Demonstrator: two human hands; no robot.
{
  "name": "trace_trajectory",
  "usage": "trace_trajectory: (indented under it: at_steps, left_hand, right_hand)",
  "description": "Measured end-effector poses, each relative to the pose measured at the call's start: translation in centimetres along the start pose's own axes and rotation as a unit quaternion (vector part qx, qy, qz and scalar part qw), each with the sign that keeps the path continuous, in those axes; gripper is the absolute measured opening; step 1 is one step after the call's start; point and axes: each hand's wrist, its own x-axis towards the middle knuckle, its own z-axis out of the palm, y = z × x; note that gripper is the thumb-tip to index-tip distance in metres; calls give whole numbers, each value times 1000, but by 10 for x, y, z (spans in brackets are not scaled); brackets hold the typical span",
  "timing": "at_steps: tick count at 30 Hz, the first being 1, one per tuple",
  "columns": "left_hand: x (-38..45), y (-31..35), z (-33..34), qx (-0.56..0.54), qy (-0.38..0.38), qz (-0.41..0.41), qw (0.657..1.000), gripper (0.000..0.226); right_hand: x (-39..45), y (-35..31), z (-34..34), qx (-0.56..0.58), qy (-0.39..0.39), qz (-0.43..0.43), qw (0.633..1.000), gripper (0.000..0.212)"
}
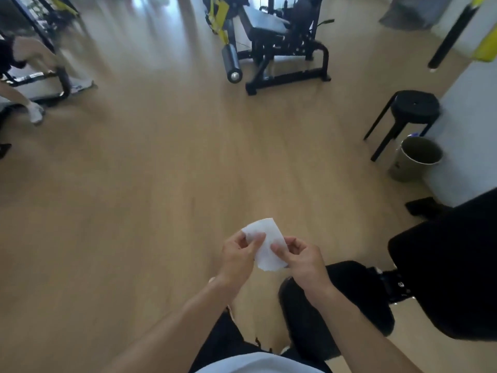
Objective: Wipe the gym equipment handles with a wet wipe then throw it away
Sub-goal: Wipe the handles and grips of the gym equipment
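Both hands are up in front of the torso over the light wood-look floor, sharing one folded white wet wipe. Left hand pinches the wipe's left edge, thumb lying over the sheet, fingers curled behind it. Right hand pinches the right lower edge, thumb on top, fingers curled under. The wipe is held between them, upper corner sticking up free, touching nothing but the fingers. Round open-top grey-green waste bin stands on the floor far right, against the white wall, just beside a black round-seat stool. Black steel gym machine with yellow straps and padded roller sits top centre, well apart from the hands. Black padded equipment is close on the right. Another person's legs show at the left edge, blurred.
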Motion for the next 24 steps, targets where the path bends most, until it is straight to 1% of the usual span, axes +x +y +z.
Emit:
trace_trajectory:
  at_steps: [3, 5, 8, 10, 13, 15, 17, 19, 22, 24]
  left_hand:
    - [66, 18, -1, 13, -40, 7, 999, 20]
    - [114, 35, -3, 26, -74, 15, 997, 19]
    - [177, 71, -3, 42, -142, 32, 988, 17]
    - [209, 97, 0, 49, -174, 44, 983, 18]
    - [252, 128, 15, 64, -217, 52, 973, 12]
    - [275, 144, 32, 80, -253, 49, 963, 10]
    - [295, 155, 53, 101, -287, 47, 952, 18]
    - [317, 168, 78, 103, -305, 42, 946, 19]
    - [359, 189, 122, 101, -312, 24, 944, 14]
    - [395, 204, 156, 123, -315, 34, 941, 12]
  right_hand:
    - [50, -15, 14, 16, 77, 7, 997, 16]
    - [84, -32, 26, 38, 116, 17, 992, 19]
    - [129, -61, 42, 96, 124, 44, 987, 30]
    - [151, -81, 47, 133, 124, 39, 983, 35]
    - [177, -110, 46, 181, 172, 4, 968, 30]
    - [192, -130, 39, 222, 230, -29, 947, 28]
    - [208, -149, 27, 238, 272, -59, 931, 25]
    - [229, -166, 10, 270, 321, -63, 906, 21]
    - [275, -190, -31, 353, 403, -40, 843, 27]
    - [309, -209, -67, 387, 454, -28, 803, 26]
